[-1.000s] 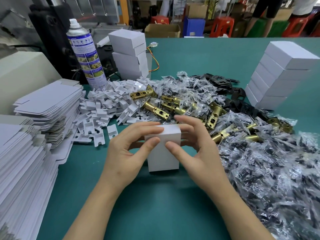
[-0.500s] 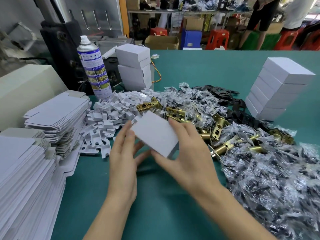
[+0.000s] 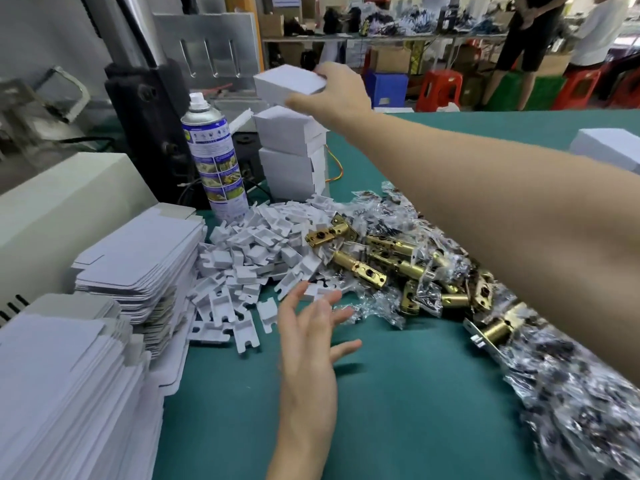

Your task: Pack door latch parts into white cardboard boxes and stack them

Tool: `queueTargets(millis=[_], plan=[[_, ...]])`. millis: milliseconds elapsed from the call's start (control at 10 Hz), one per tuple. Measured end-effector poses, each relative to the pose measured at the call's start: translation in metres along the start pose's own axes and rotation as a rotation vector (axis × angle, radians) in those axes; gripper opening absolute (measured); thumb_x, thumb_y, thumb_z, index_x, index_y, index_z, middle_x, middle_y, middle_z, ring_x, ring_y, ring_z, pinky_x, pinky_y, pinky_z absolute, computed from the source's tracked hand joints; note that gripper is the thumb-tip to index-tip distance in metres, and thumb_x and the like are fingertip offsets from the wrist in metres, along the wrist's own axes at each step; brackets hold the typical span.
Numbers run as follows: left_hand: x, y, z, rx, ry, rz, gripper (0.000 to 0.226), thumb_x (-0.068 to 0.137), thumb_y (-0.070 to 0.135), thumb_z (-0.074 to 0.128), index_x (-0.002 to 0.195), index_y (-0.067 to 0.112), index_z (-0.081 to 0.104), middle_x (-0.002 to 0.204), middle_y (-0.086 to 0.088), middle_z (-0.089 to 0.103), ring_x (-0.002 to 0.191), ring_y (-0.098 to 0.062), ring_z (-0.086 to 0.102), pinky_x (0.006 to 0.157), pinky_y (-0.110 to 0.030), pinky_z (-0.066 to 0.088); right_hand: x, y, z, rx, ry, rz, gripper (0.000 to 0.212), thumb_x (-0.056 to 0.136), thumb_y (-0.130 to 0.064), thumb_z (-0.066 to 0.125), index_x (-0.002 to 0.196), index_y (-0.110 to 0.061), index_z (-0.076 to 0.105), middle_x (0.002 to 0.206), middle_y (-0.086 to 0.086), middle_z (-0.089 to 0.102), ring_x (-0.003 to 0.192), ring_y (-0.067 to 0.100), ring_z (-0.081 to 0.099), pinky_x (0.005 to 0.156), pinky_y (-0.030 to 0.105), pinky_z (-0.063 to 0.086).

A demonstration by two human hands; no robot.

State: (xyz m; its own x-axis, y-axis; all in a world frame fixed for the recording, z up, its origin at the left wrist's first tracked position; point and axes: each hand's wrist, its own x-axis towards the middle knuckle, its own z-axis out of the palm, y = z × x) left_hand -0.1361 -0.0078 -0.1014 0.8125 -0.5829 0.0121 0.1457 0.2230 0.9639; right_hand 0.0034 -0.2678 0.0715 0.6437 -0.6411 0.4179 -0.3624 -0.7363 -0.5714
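My right hand (image 3: 337,93) reaches far across the table and grips a closed white cardboard box (image 3: 287,84), held just above the stack of white boxes (image 3: 291,154) at the back. My left hand (image 3: 308,341) hovers over the green table (image 3: 398,410) with fingers spread and nothing in it. Brass door latches (image 3: 360,268) lie in a heap among clear plastic bags (image 3: 571,403). White cardboard inserts (image 3: 252,258) are piled to their left.
Flat unfolded box blanks (image 3: 138,258) are stacked at the left, with a taller pile (image 3: 62,393) nearer me. A spray can (image 3: 213,157) stands beside the box stack. Another stack of white boxes (image 3: 606,148) shows at the right edge. People stand in the far background.
My right hand has carried the closed box from in front of me up and away to above the back stack. My left hand has let go of the box and opened.
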Motion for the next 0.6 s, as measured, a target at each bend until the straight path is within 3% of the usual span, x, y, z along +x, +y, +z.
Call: queueTargets(millis=[100,300,400,500,600], plan=[[-0.001,-0.002,0.001,0.017,-0.034,-0.014,0.053,0.091,0.060,0.052,0.142,0.045,0.043,0.120,0.017,0.074,0.111,-0.006,0.072,0.080,-0.030,0.064,0.019,0.005,0.020,0.000,-0.070,0.033,0.074,0.083,-0.056,0.076,0.140,-0.013,0.056,0.133,0.004,0.062,0.126,0.026,0.057,0.109,0.043,0.044],[0.004,-0.010,0.006,0.051,-0.106,-0.053,0.049,0.089,0.055,0.053,0.136,0.047,0.042,0.117,0.016,0.075,0.111,-0.008,0.071,0.075,-0.038,0.064,0.034,0.015,0.036,-0.019,-0.152,0.042,0.079,0.079,-0.061,0.076,0.141,-0.017,0.056,0.136,0.004,0.061,0.126,0.027,0.056,0.109,0.048,0.045],[0.003,-0.011,0.007,0.071,-0.116,-0.052,0.051,0.090,0.054,0.053,0.139,0.044,0.043,0.118,0.016,0.074,0.111,-0.008,0.071,0.075,-0.038,0.064,0.032,0.013,0.036,-0.125,-0.160,0.050,0.089,0.079,-0.069,0.073,0.150,-0.021,0.046,0.150,0.006,0.049,0.140,0.030,0.045,0.114,0.050,0.039],[0.004,-0.012,0.003,0.081,-0.120,-0.036,0.050,0.091,0.056,0.051,0.140,0.045,0.043,0.120,0.016,0.074,0.113,-0.007,0.070,0.077,-0.034,0.064,0.011,0.006,0.029,0.007,0.012,0.047,0.080,0.087,-0.062,0.069,0.151,-0.024,0.044,0.151,0.006,0.043,0.141,0.026,0.042,0.116,0.049,0.036],[0.005,-0.006,0.004,0.099,-0.112,-0.050,0.048,0.092,0.057,0.051,0.138,0.046,0.043,0.120,0.016,0.074,0.113,-0.008,0.070,0.077,-0.033,0.064,-0.017,0.003,0.010,0.427,0.327,-0.127,0.041,0.090,-0.045,0.069,0.123,-0.021,0.064,0.118,-0.003,0.062,0.111,0.012,0.060,0.101,0.034,0.050]])
